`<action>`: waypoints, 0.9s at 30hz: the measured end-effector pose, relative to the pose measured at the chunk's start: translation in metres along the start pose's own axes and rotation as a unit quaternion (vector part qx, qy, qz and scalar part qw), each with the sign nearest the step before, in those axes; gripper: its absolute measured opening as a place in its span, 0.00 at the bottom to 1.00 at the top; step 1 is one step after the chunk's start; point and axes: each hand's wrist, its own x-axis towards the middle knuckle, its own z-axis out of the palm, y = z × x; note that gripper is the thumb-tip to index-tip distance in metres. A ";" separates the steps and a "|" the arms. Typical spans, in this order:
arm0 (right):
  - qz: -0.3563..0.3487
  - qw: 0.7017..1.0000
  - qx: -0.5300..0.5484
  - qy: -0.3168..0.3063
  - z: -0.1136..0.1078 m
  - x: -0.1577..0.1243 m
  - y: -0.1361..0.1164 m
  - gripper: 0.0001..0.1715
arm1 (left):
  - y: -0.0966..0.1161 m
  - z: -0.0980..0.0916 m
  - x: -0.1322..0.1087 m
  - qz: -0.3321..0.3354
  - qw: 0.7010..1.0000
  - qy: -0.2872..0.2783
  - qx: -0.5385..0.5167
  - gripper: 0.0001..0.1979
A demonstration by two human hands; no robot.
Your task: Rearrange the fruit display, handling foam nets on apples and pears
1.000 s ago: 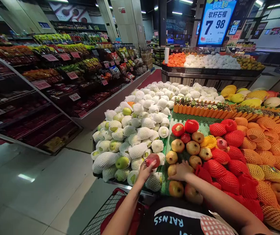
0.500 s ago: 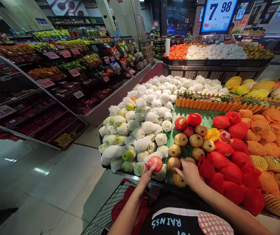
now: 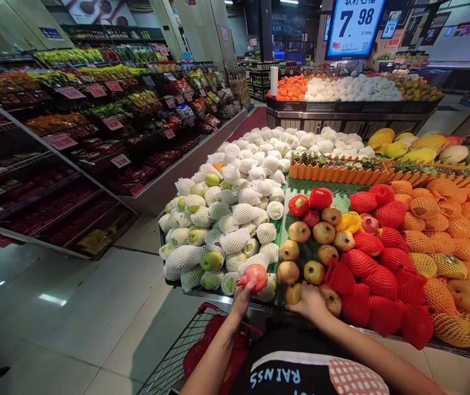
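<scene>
A pink-red pomegranate (image 3: 258, 277) is in my left hand (image 3: 243, 299), held above the front edge of the netted green fruit (image 3: 211, 261). My right hand (image 3: 312, 303) is low at the front of the loose pomegranates. Its thumb and fingers curl around a yellowish pomegranate (image 3: 294, 293) there, partly covering it. Another pomegranate (image 3: 332, 300) lies just right of that wrist. Several bare pomegranates (image 3: 324, 233) rest on the green mat behind the hand, and red-netted fruit (image 3: 369, 262) is piled to the right.
A shopping cart (image 3: 173, 351) holding red-netted items stands below my left arm. Orange-netted fruit (image 3: 444, 236) fills the right side. An orange picket border (image 3: 341, 172) crosses the display's back. Shelves of packaged goods (image 3: 111, 109) line the left, and a price screen (image 3: 356, 27) hangs at the back.
My right hand has moved down toward the front of the display and closed around the front pomegranate. My left hand still holds its pomegranate. The view has turned slightly right.
</scene>
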 end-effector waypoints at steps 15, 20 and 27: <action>-0.068 0.995 -0.032 0.068 -0.039 0.013 -0.019 0.25 | 0.010 0.028 0.044 0.155 0.977 0.054 0.134 0.31; -0.002 1.000 -0.020 0.024 -0.025 0.038 -0.040 0.47 | 0.017 0.018 0.058 0.244 0.934 0.126 0.229 0.34; 0.011 0.999 -0.023 -0.028 -0.052 0.066 -0.043 0.44 | 0.019 0.006 0.064 0.299 0.861 0.089 0.401 0.35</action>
